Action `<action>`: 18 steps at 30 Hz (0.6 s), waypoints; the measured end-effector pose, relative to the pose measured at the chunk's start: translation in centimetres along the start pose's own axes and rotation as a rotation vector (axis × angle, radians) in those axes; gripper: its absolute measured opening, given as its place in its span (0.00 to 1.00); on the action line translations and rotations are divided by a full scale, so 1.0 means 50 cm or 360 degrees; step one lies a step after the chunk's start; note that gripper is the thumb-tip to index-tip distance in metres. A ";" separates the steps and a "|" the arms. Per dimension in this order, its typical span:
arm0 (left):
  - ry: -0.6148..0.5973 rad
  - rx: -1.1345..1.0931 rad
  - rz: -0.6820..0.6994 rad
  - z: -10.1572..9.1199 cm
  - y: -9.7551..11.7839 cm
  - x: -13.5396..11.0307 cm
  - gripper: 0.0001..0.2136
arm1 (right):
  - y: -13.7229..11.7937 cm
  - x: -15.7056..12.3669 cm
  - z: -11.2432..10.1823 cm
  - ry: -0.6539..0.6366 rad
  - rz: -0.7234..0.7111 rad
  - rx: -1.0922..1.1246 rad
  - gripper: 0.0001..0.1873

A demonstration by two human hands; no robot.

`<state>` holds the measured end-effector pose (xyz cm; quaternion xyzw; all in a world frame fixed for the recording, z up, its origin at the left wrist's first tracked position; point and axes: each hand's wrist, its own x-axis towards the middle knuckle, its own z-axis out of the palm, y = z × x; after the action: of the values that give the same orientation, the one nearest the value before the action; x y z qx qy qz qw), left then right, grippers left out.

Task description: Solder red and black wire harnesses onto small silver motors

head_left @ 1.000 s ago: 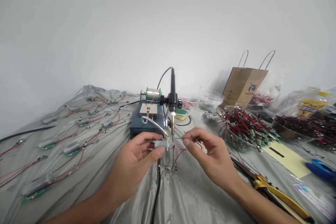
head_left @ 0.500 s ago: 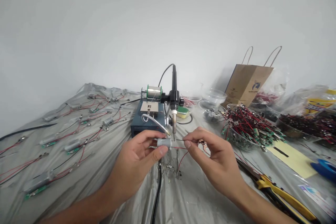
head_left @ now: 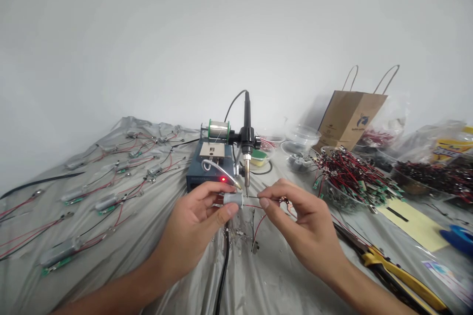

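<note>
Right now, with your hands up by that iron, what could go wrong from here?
The left hand holds the grey cylinder just below the soldering iron's tip, so a slip could bring fingers against it. The station's red light is lit, so the tip may be hot. The thin wire pinched by the right hand could also slip away from the cylinder.

Kraft paper bag (head_left: 349,118), clear bowl of red-wired circuit boards (head_left: 338,199), yellow-handled pliers (head_left: 402,275) (lying on grey plastic sheeting (head_left: 281,280))
</note>
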<state>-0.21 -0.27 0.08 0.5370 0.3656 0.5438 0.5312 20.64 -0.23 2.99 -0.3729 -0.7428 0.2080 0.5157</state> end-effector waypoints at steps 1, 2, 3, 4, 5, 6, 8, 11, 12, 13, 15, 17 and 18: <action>0.0001 0.0005 0.0006 0.000 -0.001 0.000 0.11 | -0.001 -0.001 0.000 0.0000 0.0005 0.0000 0.05; 0.0005 0.0010 0.0014 -0.001 -0.002 0.000 0.11 | -0.002 -0.001 -0.001 -0.0004 0.0013 -0.0001 0.05; 0.0006 0.0013 0.0022 -0.001 -0.003 0.001 0.10 | -0.002 -0.002 -0.001 -0.0005 0.0017 -0.0003 0.05; 0.0010 0.0015 0.0030 -0.001 -0.004 0.001 0.10 | -0.003 -0.002 -0.002 -0.0008 0.0020 -0.0007 0.05; 0.0014 0.0015 0.0038 0.000 -0.005 0.002 0.10 | -0.004 -0.002 -0.002 -0.0011 0.0024 -0.0011 0.05; 0.0012 0.0013 0.0044 0.000 -0.005 0.002 0.09 | -0.004 -0.002 -0.002 -0.0013 0.0023 -0.0014 0.05; 0.0005 -0.0003 0.0048 0.000 -0.007 0.002 0.09 | -0.004 -0.002 -0.002 -0.0016 0.0017 -0.0013 0.05; 0.0004 -0.0024 0.0037 0.000 -0.008 0.001 0.08 | -0.002 -0.001 -0.002 -0.0012 0.0018 -0.0009 0.06; 0.0007 -0.0025 0.0038 0.000 -0.009 0.001 0.08 | -0.002 -0.001 -0.002 -0.0013 0.0018 -0.0008 0.06; 0.0009 -0.0025 0.0044 0.000 -0.009 0.001 0.08 | -0.001 -0.001 -0.002 -0.0012 0.0020 -0.0009 0.05; 0.0003 -0.0029 0.0055 0.000 -0.009 0.001 0.09 | -0.001 -0.002 -0.002 -0.0013 0.0021 -0.0011 0.05; -0.0004 -0.0022 0.0056 0.000 -0.009 0.002 0.09 | -0.002 -0.003 -0.003 -0.0015 0.0026 -0.0012 0.05; -0.0005 -0.0019 0.0054 0.000 -0.009 0.002 0.09 | -0.003 -0.004 -0.002 -0.0013 0.0028 -0.0012 0.05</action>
<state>-0.09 -0.08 -0.34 0.5408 0.3523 0.5542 0.5256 20.73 -0.49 3.02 -0.3807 -0.7423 0.2112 0.5094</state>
